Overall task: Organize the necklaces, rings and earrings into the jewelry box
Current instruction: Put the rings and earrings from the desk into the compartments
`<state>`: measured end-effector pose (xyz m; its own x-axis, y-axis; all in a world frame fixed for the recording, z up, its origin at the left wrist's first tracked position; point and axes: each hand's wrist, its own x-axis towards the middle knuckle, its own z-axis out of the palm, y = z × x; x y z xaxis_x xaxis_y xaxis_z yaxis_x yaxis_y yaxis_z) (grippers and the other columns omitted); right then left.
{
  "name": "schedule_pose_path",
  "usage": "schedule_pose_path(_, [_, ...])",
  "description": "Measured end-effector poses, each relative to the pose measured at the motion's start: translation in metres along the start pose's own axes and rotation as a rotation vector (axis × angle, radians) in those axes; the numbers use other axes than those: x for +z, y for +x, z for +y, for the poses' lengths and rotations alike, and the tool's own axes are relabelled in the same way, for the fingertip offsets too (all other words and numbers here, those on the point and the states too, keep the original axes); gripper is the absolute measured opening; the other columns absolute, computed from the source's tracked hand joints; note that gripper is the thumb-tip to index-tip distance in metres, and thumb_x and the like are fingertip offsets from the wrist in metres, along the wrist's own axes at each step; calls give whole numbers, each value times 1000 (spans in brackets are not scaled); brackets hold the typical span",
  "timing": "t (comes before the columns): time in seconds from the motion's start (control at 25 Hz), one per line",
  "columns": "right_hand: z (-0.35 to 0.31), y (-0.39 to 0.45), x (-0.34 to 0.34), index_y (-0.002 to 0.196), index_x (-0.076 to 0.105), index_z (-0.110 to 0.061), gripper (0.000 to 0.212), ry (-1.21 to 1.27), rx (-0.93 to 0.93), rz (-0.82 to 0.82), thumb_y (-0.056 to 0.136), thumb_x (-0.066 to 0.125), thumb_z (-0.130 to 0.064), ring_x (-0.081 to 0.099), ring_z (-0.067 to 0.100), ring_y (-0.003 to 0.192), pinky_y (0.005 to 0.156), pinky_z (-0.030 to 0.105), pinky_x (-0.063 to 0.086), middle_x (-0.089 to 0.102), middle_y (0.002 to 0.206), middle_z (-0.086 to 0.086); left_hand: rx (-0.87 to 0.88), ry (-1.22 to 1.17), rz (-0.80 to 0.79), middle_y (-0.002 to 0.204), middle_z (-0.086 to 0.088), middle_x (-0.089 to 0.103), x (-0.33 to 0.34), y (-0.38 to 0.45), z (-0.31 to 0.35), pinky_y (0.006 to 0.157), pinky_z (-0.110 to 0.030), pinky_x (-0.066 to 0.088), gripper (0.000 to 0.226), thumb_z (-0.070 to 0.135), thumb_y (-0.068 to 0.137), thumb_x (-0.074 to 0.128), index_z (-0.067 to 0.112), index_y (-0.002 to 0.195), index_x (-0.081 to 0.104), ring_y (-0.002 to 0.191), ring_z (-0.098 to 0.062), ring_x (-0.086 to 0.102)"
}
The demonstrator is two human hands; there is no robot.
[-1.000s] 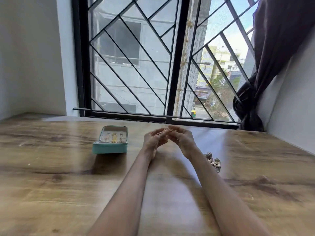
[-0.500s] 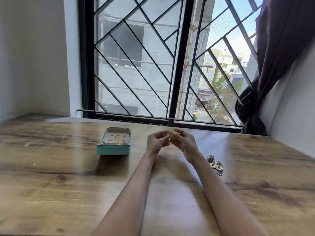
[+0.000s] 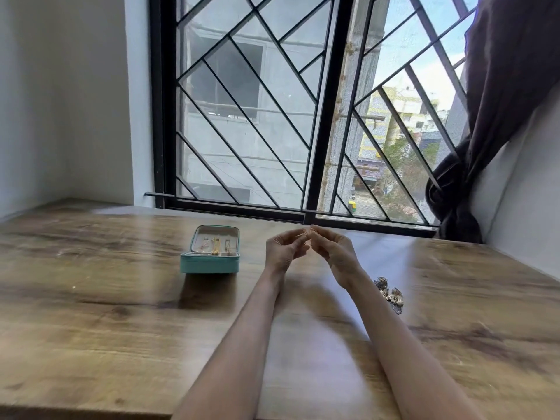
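The teal jewelry box (image 3: pixel 211 256) lies open on the table (image 3: pixel 91 313), toward the far edge and left of centre. In its raised lid a few thin chains (image 3: pixel 215 245) already hang side by side, so part of the necklace sorting looks done. What remains, as far as can be seen, is a small heap of silvery jewelry (image 3: pixel 391 294) resting on the table toward the right edge, just beside the right forearm, plus the piece now in hand. The front tray of the box is too foreshortened to tell what it holds.

Both hands are raised above the table, to the right of the box and well apart from it. The left hand (image 3: pixel 283 251) and right hand (image 3: pixel 333 253) meet at their fingertips, fingers curled, pinching between them a fine gold-pink piece (image 3: pixel 305 234), probably a thin chain or small earring; it is too small and blurred to name. My guess is that it is being untangled or readied before going leftward into the box.
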<state>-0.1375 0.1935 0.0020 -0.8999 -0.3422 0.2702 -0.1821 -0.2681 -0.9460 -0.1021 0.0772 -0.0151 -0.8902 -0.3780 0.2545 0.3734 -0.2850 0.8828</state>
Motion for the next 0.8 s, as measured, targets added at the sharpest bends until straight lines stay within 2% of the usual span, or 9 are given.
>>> schedule_pose_path(0.12, [-1, 0, 0, 101, 67, -15, 17, 17, 12, 0, 87, 63, -8, 60, 8, 77, 80, 20, 45, 68, 82, -2, -47, -106, 1, 70, -2, 71, 0, -2, 4, 68, -25, 55, 10, 6, 80, 70, 15, 83, 69, 67, -18, 63])
schedule_pose_path(0.28, [-3, -1, -2, 98, 67, -14, 18, 146, 29, -42, 87, 59, -2, 61, 7, 75, 77, 18, 47, 71, 78, -6, -72, -155, -53, 75, -9, 67, -1, -5, 8, 71, -24, 55, 9, 6, 79, 70, 14, 83, 71, 80, -26, 61])
schedule_pose_path(0.4, [-6, -4, -4, 96, 68, -21, 17, 109, 18, -27, 85, 63, -8, 60, 6, 80, 81, 23, 41, 70, 82, -8, -79, -178, -84, 72, -8, 61, -2, -6, 10, 73, -24, 53, 11, 8, 79, 70, 12, 88, 72, 85, -26, 61])
schedule_pose_path(0.48, [-7, -6, -4, 94, 68, -24, 15, 70, 22, -4, 83, 66, -13, 60, 7, 85, 80, 26, 37, 69, 84, -9, -82, -169, -99, 79, -10, 63, -2, -8, 12, 79, -27, 50, 13, 9, 80, 70, 13, 92, 70, 88, -25, 63])
schedule_pose_path(0.6, [-8, -6, -5, 95, 68, -24, 16, 62, 32, 2, 82, 68, -14, 61, 9, 87, 80, 27, 37, 70, 84, -9, -65, -136, -93, 90, -3, 72, -3, -8, 12, 85, -30, 46, 12, 11, 82, 66, 18, 91, 68, 79, -15, 66])
schedule_pose_path(0.68, [-9, -6, -4, 96, 68, -23, 18, 83, 21, -7, 81, 69, -13, 61, 10, 86, 81, 27, 39, 70, 83, -9, -39, -115, -78, 87, 2, 74, -1, -12, 15, 84, -28, 47, 13, 14, 80, 66, 19, 92, 66, 75, -10, 65])
schedule_pose_path(0.8, [-14, -8, 2, 99, 66, -19, 20, 132, -28, -31, 82, 68, -8, 63, 9, 80, 82, 25, 44, 72, 84, -7, 7, -44, -42, 84, -1, 70, 0, -19, 26, 82, -27, 47, 17, 15, 77, 72, 17, 93, 67, 71, -12, 62])
